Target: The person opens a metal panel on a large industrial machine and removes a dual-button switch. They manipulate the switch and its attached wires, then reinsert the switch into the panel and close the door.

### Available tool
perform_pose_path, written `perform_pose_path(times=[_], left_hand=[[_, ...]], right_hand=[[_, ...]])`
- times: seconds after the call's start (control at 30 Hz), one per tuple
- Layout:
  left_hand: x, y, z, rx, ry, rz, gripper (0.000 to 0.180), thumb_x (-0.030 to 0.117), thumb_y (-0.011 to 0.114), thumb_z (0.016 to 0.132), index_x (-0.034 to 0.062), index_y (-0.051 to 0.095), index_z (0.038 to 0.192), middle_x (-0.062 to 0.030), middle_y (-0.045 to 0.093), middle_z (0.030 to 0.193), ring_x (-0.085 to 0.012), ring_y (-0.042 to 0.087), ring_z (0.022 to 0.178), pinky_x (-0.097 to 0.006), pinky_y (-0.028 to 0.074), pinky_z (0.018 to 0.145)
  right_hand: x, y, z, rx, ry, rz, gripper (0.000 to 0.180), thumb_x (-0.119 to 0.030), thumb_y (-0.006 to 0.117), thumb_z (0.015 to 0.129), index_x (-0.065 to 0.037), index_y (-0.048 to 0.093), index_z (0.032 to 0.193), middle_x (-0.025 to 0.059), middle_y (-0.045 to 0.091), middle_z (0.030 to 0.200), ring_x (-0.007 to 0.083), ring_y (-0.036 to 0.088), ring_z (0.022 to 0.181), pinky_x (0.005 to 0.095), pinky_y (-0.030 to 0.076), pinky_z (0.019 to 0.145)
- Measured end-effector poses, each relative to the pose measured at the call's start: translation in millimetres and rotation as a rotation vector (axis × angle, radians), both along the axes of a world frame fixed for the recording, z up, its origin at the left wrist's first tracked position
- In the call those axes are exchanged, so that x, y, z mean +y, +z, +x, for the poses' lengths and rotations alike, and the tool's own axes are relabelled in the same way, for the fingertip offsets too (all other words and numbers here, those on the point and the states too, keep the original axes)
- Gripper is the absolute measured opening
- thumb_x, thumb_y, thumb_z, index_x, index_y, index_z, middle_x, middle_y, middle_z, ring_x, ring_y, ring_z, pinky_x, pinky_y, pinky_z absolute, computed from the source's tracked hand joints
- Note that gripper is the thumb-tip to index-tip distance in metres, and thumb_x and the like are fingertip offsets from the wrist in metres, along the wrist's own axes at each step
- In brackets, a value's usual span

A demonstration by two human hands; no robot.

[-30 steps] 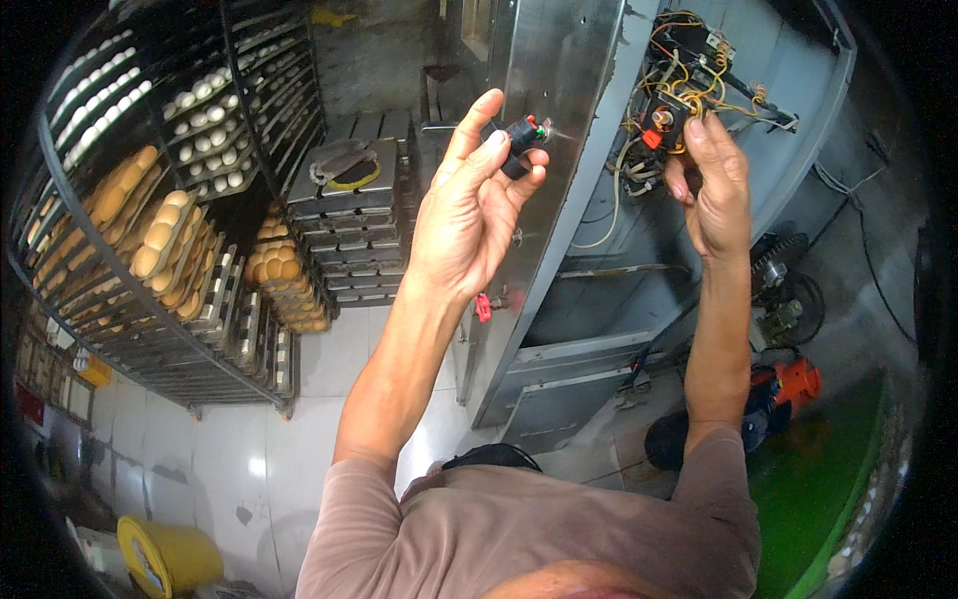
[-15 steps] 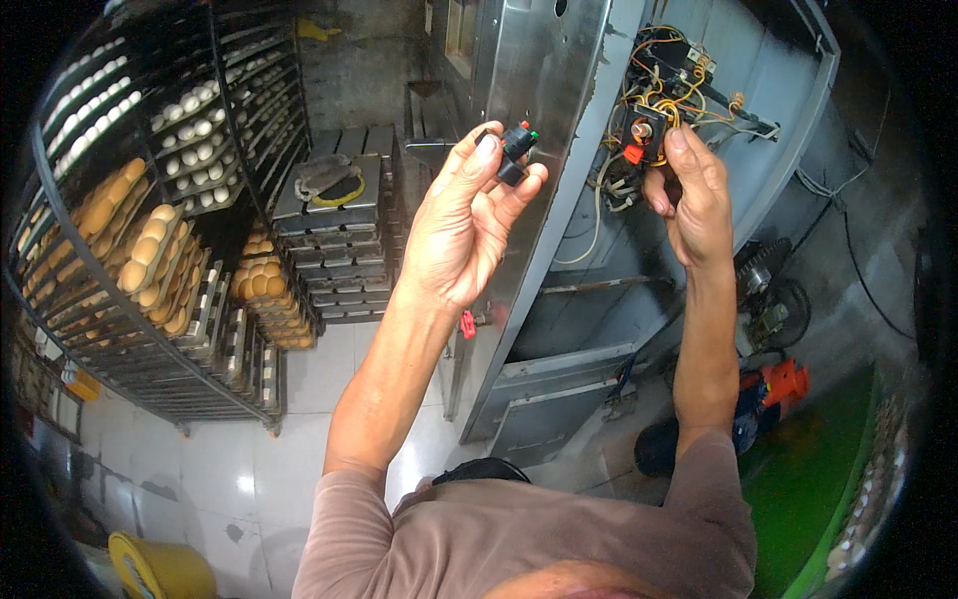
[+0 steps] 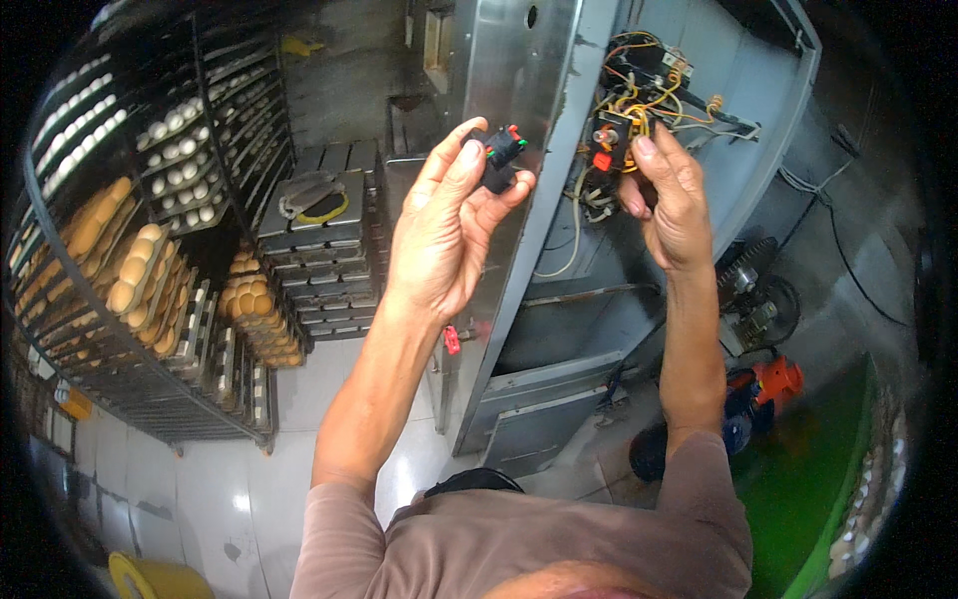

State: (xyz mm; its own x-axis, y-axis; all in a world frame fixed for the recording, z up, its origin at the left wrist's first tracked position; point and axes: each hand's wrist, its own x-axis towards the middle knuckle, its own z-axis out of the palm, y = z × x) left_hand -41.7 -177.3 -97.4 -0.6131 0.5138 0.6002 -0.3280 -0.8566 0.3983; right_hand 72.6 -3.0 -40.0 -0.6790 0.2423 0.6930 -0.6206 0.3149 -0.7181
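My left hand [image 3: 436, 235] pinches a small black switch block [image 3: 502, 158] with a red and a green piece on it, between thumb and fingers in front of the metal door post. My right hand [image 3: 677, 200] is closed at the side of another black switch block [image 3: 611, 143], which has a round knob-like centre and a red piece. Yellow and other wires [image 3: 639, 98] run from this block into a bundle of dark electrical parts inside the open grey cabinet [image 3: 718, 80]. My right fingertips partly hide the block's right side.
At left a dark rack [image 3: 75, 285] holds trays of brown buns and white dough rounds. Beside it rises a stack of metal pans [image 3: 319, 265] with a cloth on top. A blue-and-orange machine [image 3: 773, 381] lies at right, near a green surface [image 3: 808, 499]. A yellow bin [image 3: 160, 577] stands lower left.
The whole view has shifted slightly, so the scene sits further left. My left hand has turned its switch block a little. My right hand keeps its place at the wired block.
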Motion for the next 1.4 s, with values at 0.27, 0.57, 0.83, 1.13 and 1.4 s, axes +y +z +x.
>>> perform_pose_path(times=[0.27, 0.57, 0.83, 1.13, 1.4], left_hand=[[-6, 23, 8, 0.21, 0.256, -0.097, 0.054, 0.01, 0.064, 0.093, -0.0005, 0.042, 0.141, -0.0136, 0.062, 0.111, -0.0227, 0.067, 0.098, -0.035, 0.058, 0.09], [-3, 31, 11, 0.424, 0.506, -0.114, 0.051, -0.001, 0.07, 0.088, 0.0004, 0.049, 0.135, -0.0094, 0.06, 0.114, -0.0154, 0.065, 0.101, -0.027, 0.056, 0.085], [-3, 29, 12, 0.488, 0.513, -0.092, 0.05, -0.004, 0.068, 0.088, 0.0004, 0.049, 0.134, -0.0122, 0.059, 0.116, -0.0172, 0.063, 0.107, -0.027, 0.054, 0.089], [-5, 30, 14, 0.523, 0.54, -0.102, 0.05, -0.005, 0.068, 0.087, 0.0002, 0.049, 0.133, -0.0147, 0.06, 0.121, -0.0192, 0.062, 0.112, -0.03, 0.052, 0.097], [-5, 28, 15, 0.522, 0.561, -0.104, 0.05, -0.003, 0.068, 0.088, 0.0003, 0.048, 0.133, -0.0153, 0.061, 0.121, -0.0192, 0.061, 0.113, -0.03, 0.052, 0.097]], right_hand=[[-1, 8, 0, -0.062, 0.096, -0.103, 0.017, -0.023, 0.054, 0.101, -0.008, 0.057, 0.095, -0.002, 0.055, 0.08, 0.0058, 0.043, 0.05, 0.0211, 0.035, 0.047], [12, 6, 0, -0.087, 0.244, -0.117, 0.036, -0.027, 0.045, 0.104, 0.002, 0.054, 0.125, 0.0109, 0.065, 0.104, 0.0065, 0.045, 0.054, 0.0212, 0.036, 0.05], [14, 1, -2, -0.084, 0.285, -0.083, 0.048, -0.03, 0.045, 0.105, 0.003, 0.043, 0.14, 0.014, 0.064, 0.119, 0.007, 0.044, 0.057, 0.0201, 0.036, 0.052], [16, 1, 2, -0.078, 0.267, -0.041, 0.045, -0.029, 0.048, 0.104, 0.0, 0.046, 0.138, 0.0082, 0.064, 0.111, 0.0062, 0.045, 0.059, 0.0188, 0.034, 0.051], [19, -3, 0, -0.018, 0.326, -0.02, 0.036, -0.024, 0.051, 0.103, -0.004, 0.051, 0.133, 0.0059, 0.067, 0.113, 0.0048, 0.046, 0.06, 0.017, 0.036, 0.053]])
